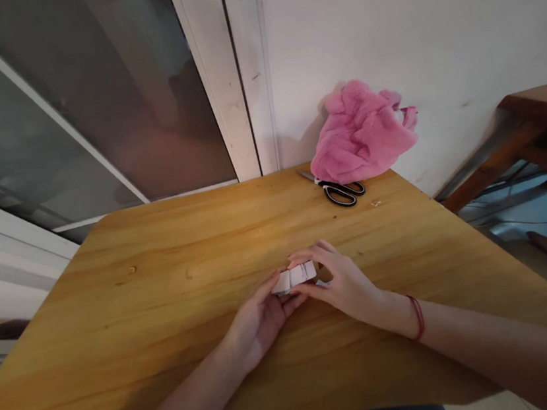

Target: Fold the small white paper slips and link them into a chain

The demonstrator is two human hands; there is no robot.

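Observation:
A small white box (298, 275) with dark print on it is held between both hands over the front middle of the wooden table. My left hand (262, 319) grips its left end, thumb along the top and fingers underneath. My right hand (340, 283), a red band at the wrist, pinches the right part between thumb and fingers. A little white shows under the right thumb; what it belongs to I cannot make out.
Black-handled scissors (339, 191) lie near the table's (198, 241) back edge, blades partly by a crumpled pink fluffy cloth (364, 130) against the wall. A sliding glass door (161, 99) stands behind on the left. A brown wooden table (540, 105) is at the right.

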